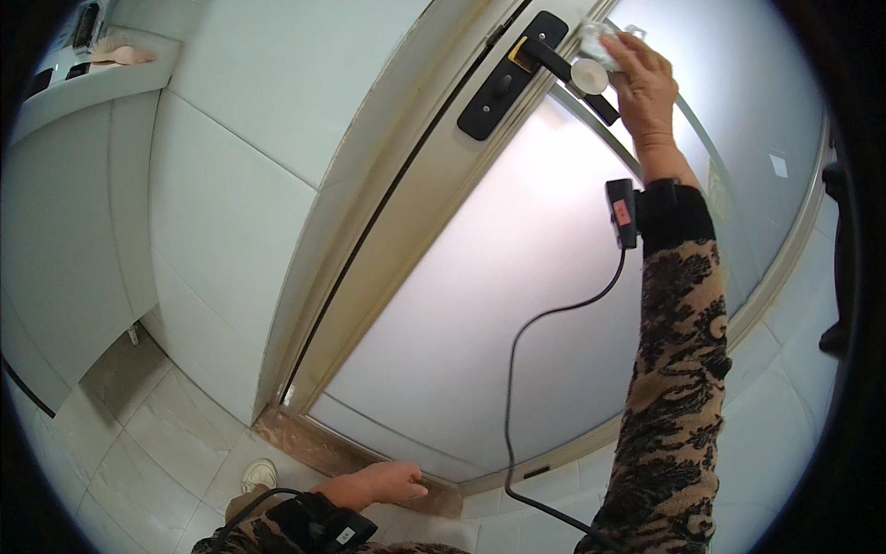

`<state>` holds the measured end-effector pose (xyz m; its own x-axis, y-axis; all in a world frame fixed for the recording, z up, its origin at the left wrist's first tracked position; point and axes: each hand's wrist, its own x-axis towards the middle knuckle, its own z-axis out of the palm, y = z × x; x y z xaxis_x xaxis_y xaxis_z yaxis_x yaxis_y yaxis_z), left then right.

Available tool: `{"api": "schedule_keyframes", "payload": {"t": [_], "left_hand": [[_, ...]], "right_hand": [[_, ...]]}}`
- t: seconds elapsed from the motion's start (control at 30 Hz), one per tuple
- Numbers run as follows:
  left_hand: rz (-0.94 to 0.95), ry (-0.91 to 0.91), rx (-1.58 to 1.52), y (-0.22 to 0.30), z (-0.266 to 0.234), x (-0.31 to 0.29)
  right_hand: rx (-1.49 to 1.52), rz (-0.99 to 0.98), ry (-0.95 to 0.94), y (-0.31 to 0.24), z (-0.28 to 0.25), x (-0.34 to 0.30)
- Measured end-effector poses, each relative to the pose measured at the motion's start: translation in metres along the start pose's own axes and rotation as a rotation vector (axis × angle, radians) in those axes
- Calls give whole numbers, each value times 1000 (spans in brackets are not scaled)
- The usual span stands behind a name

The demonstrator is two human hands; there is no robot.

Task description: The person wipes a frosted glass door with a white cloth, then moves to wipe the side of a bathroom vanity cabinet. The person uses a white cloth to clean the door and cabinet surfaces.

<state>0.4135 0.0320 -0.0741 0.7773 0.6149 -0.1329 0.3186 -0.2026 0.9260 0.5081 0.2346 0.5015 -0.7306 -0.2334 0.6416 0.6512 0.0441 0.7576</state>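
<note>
My right hand (pixel 643 88) is raised at the upper right, its fingers closed on a crumpled white wipe (pixel 598 46). The wipe is pressed to the door just beyond the lever handle (pixel 563 69). That black handle comes out of a long black lock plate (pixel 510 78), and a round pale disc (pixel 589 77) sits on the lever. Low in front of me, my left hand (pixel 392 482) hangs with its fingers curled in, and nothing shows in it. The door (pixel 489 305) has a large frosted panel in a beige frame.
A black cable (pixel 509 397) runs from a small black device (pixel 622 212) at my right wrist. White cabinets (pixel 78 203) stand at the left, with a counter (pixel 111 69) holding small items. A brown stone threshold (pixel 314 448) lies under the door. My shoe (pixel 259 475) is on the tiled floor (pixel 166 434).
</note>
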Motion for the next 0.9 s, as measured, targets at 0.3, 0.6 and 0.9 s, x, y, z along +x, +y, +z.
{"api": "schedule_keyframes", "payload": {"t": [0.3, 0.6, 0.9], "left_hand": [[-15, -7, 133, 33, -7, -20], [-46, -87, 178, 79, -22, -24], [23, -134, 209, 71, -22, -11]], "right_hand": [[286, 306, -93, -52, -11, -27], [211, 243, -173, -131, -22, -76], [523, -25, -335, -168, -67, -128]]}}
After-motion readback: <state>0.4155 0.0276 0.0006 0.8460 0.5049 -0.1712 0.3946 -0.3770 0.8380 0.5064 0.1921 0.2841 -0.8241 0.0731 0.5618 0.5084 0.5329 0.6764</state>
